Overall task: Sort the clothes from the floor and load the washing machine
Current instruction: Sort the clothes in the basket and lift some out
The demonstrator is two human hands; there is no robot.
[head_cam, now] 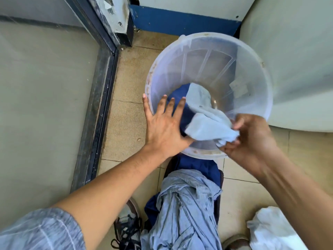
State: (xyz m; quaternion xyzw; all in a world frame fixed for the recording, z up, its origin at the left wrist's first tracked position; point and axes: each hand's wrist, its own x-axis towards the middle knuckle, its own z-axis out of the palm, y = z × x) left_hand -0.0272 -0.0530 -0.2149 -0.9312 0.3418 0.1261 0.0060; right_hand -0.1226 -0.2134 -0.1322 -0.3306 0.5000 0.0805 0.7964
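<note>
A translucent white bucket (255, 56) lies tilted toward me on the tiled floor. Inside it are a dark blue garment (182, 98) and a light blue cloth (203, 123). My left hand (162, 127) presses flat, fingers spread, against the bucket's near-left rim and the dark blue garment. My right hand (252, 138) pinches the bunched end of the light blue cloth at the bucket's front rim. On the floor below the bucket lies a pile of light blue clothing (183, 210) over more dark blue fabric (198, 165).
A white appliance body (295, 60) stands right of the bucket. A dark-framed glass panel (100, 83) runs along the left. White cloth (270, 230) lies at the bottom right. My shoes (128, 226) are beside the pile. A blue skirting (180, 22) lines the back wall.
</note>
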